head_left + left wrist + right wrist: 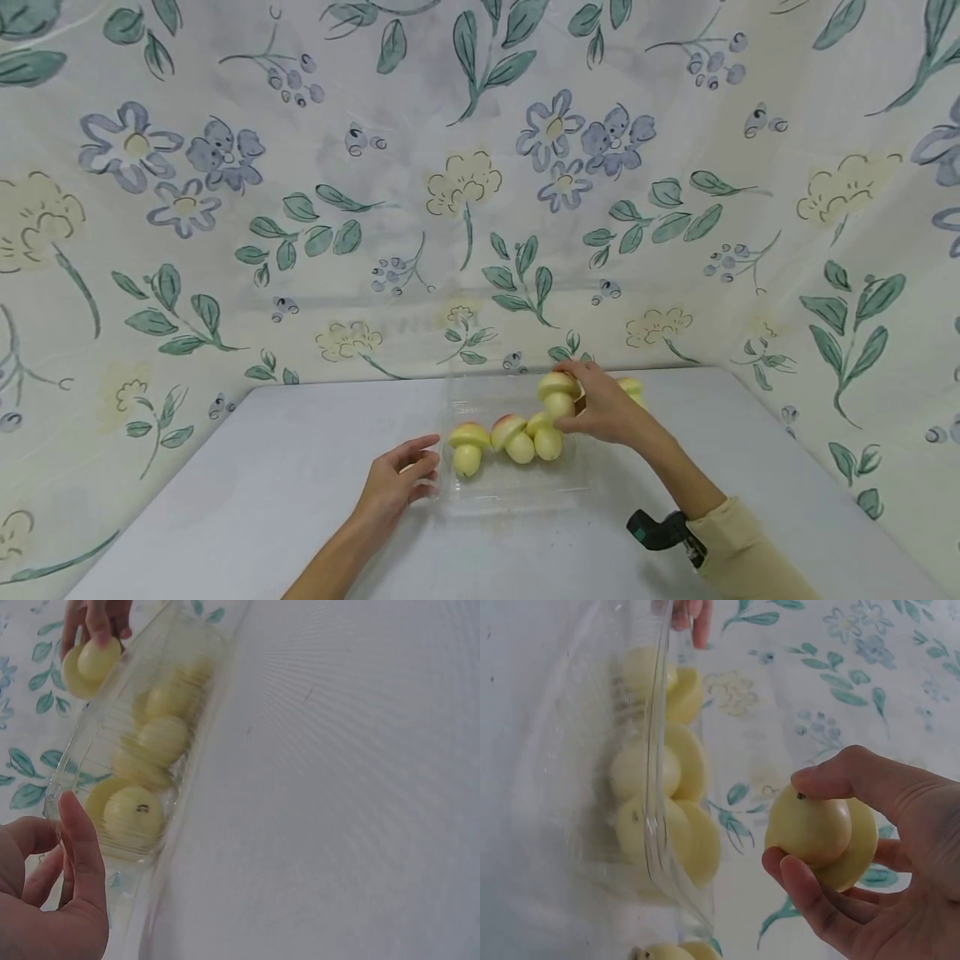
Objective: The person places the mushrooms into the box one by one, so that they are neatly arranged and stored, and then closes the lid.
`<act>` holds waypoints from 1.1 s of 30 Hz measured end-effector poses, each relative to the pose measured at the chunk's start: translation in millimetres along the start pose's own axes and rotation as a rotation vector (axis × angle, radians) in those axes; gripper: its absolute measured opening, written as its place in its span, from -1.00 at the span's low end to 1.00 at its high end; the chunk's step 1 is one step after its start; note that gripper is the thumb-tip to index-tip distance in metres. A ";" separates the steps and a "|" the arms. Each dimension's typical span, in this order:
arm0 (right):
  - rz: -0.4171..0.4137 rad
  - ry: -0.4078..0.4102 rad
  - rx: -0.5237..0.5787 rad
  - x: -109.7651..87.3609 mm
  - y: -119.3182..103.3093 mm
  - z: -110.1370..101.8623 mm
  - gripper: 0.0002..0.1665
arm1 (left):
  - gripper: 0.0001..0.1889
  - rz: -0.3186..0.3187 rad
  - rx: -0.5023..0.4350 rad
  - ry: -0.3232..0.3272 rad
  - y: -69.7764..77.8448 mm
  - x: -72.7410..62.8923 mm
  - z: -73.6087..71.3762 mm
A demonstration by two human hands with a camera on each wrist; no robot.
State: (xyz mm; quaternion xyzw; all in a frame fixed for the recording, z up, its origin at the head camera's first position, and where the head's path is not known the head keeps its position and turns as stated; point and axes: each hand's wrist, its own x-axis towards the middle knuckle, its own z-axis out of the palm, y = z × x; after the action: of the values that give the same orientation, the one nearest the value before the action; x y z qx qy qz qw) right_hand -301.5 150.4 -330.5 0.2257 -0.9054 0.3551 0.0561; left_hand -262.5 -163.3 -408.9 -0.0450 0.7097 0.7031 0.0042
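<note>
My right hand [606, 406] grips a pale yellow mushroom-shaped piece [810, 829], thumb on one side and fingers on the other. In the head view it holds this piece above the right part of a clear plastic box [517, 493]. Three similar pieces lie in the box: one on the left [467, 450], a red-tinged one [513, 439] in the middle, and one on the right [548, 442] just below the held piece. My left hand [395, 483] is at the box's left side, fingers loosely bent, fingertips by the rim; contact is hard to tell.
Another yellow mushroom-shaped piece [632, 388] sits right of the box, partly hidden behind my right hand. The box stands on a white table [300, 483]. A floral cloth [420, 208] hangs behind the table. A black device [663, 531] is strapped at my right wrist.
</note>
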 end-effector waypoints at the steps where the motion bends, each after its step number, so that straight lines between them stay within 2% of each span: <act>1: -0.008 -0.003 0.001 0.3 -2.2 2.6 -0.15 | -0.60 0.000 -0.001 0.002 -0.2 0.0 -0.2; 15: -0.031 -0.099 0.042 6.6 -30.1 40.4 -0.16 | -0.58 0.005 -0.009 -0.009 0.8 -2.1 -0.6; 27: -0.102 -0.160 -0.015 8.3 -42.8 64.4 -0.18 | -0.59 -0.007 0.015 0.007 1.8 -1.5 0.8; 33: -0.111 -0.196 -0.027 9.1 -46.9 78.7 -0.18 | -0.58 0.008 -0.010 -0.004 1.1 -1.3 0.9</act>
State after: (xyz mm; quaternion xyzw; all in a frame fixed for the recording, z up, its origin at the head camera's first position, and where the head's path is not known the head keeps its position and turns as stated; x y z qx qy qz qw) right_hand -283.9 64.1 -357.6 0.3082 -0.8975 0.3154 -0.0101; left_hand -261.4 -162.4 -407.7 -0.0407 0.7065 0.7066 0.0025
